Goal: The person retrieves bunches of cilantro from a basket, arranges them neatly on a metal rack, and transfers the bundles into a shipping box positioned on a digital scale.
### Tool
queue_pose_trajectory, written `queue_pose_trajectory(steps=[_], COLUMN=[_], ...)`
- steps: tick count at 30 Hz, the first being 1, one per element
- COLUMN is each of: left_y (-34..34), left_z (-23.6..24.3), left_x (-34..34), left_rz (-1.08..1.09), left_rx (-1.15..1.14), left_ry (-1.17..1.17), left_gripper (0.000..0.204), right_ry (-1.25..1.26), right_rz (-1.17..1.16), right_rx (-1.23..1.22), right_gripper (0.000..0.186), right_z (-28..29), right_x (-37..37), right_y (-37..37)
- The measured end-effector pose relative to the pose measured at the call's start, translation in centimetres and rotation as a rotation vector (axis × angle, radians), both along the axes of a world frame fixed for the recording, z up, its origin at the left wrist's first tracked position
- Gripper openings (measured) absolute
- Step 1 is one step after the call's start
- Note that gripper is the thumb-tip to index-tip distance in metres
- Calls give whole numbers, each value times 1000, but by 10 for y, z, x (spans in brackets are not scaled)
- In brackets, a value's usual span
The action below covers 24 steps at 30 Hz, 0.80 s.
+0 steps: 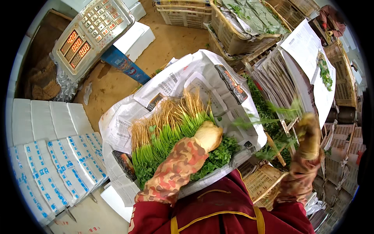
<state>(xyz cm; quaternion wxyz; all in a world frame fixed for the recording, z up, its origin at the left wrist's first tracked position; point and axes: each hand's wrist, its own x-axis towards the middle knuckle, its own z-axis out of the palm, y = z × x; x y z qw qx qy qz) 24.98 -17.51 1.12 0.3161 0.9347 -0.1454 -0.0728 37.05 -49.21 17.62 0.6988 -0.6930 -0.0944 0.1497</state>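
Bunches of cilantro lie in a newspaper-lined crate before me, with tan roots toward the far side and leaves toward me. My left hand, in a tan glove with a camouflage sleeve, is curled down onto the cilantro at the crate's right part; its fingertips are hidden among the stems. My right hand, gloved too, is raised right of the crate and smeared by motion. Blurred green sprigs are in the air next to it. Whether its fingers hold any of them cannot be made out.
A digital scale display stands at the far left on a blue post. White foam boxes are stacked at left. Newspaper sheets are piled at right above loose greens. Plastic crates stand at the back.
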Motion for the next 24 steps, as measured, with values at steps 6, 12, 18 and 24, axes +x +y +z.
queue_pose_trajectory(steps=[6,12,18,24], left_y=[-50,-36,-15,-25], left_z=[-50,0,-20,-61], left_x=[51,27,-1,29], left_rz=[-226,190,193,81], left_rx=[326,247,301,386], left_ry=[67,-210,-104,-106], left_gripper=[21,36,51,49], right_ry=[-72,5,-307,-275], right_rz=[-654,-75,499,432], right_rx=[653,-386,-972,-1033], right_gripper=[47,32,50,70], right_z=[11,-41,-109,-151], right_x=[20,-67,-116,-111], right_y=[-211,-8,145,141])
